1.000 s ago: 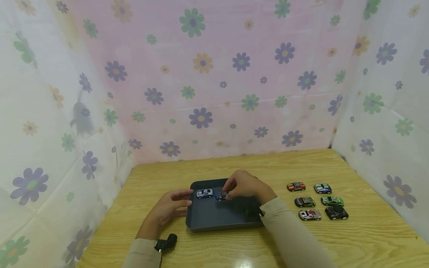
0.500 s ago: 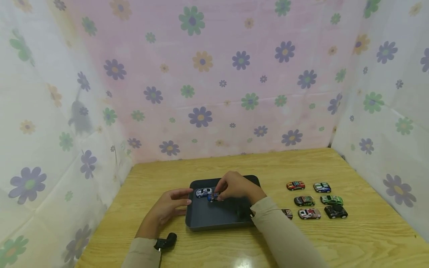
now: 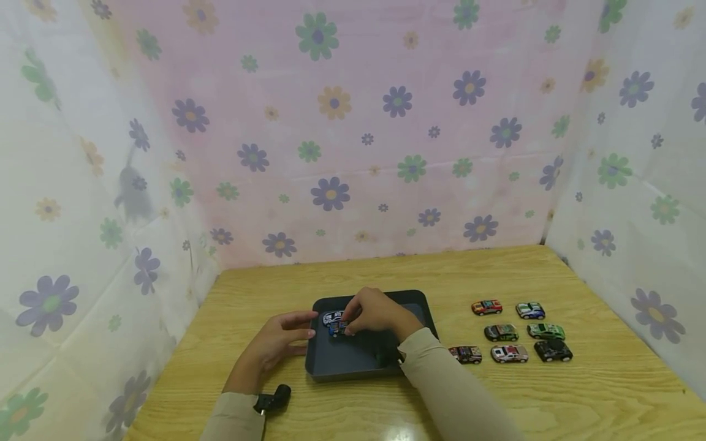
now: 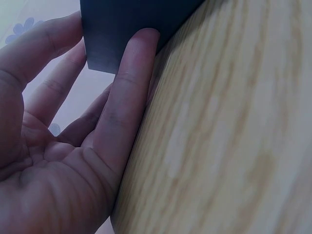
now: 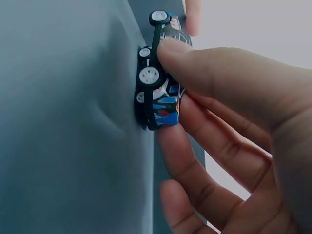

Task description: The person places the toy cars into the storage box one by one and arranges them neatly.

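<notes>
A dark grey tray (image 3: 353,364) lies on the wooden table. In its far left corner stands a white toy car (image 3: 332,317), partly covered by my right hand (image 3: 382,313). That hand pinches a blue and black toy car (image 3: 336,329) between thumb and fingers, just on the near side of the white one. The right wrist view shows the blue toy car (image 5: 168,107) close to the tray floor, its wheels visible. My left hand (image 3: 270,346) touches the tray's left wall with fairly straight thumb and fingers, holding nothing small.
Several toy cars stand in rows right of the tray, among them a red one (image 3: 487,307), a green one (image 3: 546,331) and a black one (image 3: 553,350). A dark patterned car (image 3: 466,354) sits beside the right sleeve. Flowered cloth (image 3: 364,153) encloses the table.
My right hand has moved left across the tray with the blue toy car, bringing it beside the white one. The left hand has stayed at the tray's left wall.
</notes>
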`<action>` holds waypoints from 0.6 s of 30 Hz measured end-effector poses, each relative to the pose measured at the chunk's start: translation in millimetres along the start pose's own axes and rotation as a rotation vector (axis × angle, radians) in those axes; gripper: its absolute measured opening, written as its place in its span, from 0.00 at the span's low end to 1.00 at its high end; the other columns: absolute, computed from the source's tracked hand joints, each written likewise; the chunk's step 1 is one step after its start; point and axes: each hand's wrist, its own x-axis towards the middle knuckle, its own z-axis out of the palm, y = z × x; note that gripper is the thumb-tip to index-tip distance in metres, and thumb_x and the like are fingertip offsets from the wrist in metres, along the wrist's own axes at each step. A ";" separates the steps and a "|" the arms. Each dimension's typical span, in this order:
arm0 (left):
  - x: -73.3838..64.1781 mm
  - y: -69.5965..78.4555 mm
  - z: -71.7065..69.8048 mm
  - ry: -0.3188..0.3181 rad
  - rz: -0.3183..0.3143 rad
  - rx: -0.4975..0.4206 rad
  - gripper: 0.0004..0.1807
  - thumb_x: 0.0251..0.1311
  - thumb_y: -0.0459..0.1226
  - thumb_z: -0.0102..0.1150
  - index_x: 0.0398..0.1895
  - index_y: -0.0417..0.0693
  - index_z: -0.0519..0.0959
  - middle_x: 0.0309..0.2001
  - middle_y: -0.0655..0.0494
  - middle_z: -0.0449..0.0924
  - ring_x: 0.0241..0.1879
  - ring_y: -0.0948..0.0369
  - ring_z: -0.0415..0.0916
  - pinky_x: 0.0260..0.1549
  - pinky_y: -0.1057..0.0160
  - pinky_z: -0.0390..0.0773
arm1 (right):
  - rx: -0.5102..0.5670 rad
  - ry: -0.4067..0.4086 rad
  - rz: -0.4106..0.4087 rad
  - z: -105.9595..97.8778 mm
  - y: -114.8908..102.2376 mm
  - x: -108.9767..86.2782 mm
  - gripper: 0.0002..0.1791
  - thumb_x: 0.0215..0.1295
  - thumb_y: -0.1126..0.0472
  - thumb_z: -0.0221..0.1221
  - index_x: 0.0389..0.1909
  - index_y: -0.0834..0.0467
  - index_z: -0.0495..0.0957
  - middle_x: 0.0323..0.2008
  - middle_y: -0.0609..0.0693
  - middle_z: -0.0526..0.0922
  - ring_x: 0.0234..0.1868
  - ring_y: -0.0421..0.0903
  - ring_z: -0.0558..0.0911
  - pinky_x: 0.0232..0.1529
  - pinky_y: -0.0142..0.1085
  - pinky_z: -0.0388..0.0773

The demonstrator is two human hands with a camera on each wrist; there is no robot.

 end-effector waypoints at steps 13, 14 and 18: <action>-1.0 -0.3 -2.1 -0.011 0.002 0.009 0.34 0.65 0.37 0.71 0.73 0.44 0.72 0.73 0.38 0.66 0.59 0.53 0.78 0.52 0.47 0.86 | -0.013 0.030 0.034 10.8 -1.1 9.1 0.10 0.55 0.62 0.78 0.39 0.51 0.92 0.31 0.39 0.90 0.33 0.35 0.86 0.39 0.32 0.84; -1.0 -0.3 -2.1 -0.013 0.003 0.007 0.34 0.65 0.38 0.71 0.74 0.44 0.72 0.73 0.38 0.66 0.59 0.52 0.78 0.52 0.47 0.86 | -0.017 0.030 0.037 11.4 -1.3 9.6 0.10 0.55 0.61 0.78 0.39 0.51 0.92 0.31 0.39 0.90 0.33 0.35 0.86 0.39 0.32 0.84; -1.0 -0.5 -1.8 -0.022 0.003 0.000 0.34 0.65 0.38 0.70 0.74 0.44 0.72 0.73 0.37 0.66 0.60 0.52 0.79 0.53 0.47 0.86 | -0.024 0.026 0.049 13.6 -2.4 10.7 0.10 0.55 0.62 0.78 0.39 0.51 0.92 0.31 0.39 0.90 0.33 0.35 0.85 0.39 0.32 0.84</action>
